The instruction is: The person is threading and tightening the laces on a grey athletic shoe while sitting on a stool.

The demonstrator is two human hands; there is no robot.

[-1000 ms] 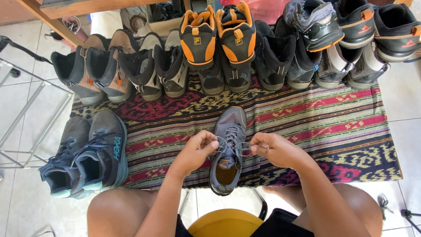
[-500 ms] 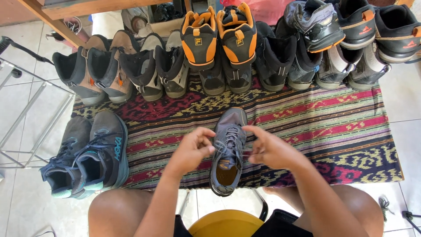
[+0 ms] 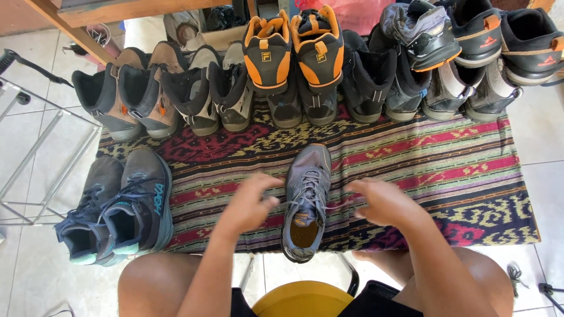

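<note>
Mid-lacing: my left hand (image 3: 249, 205) and right hand (image 3: 382, 202) flank the grey shoe (image 3: 306, 202) on the striped rug (image 3: 446, 170), fingers loosely apart; whether either grips a lace, can't tell. Next move, I reckon: pinch both lace ends w/ care.

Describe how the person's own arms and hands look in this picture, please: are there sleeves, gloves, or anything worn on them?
Both arms are bare from elbow to wrist: no sleeves show. The left hand and the right hand wear no gloves, and no watch, bracelet or ring is visible, though the fingers are motion-blurred. Lower down, only dark shorts can be seen.
</note>
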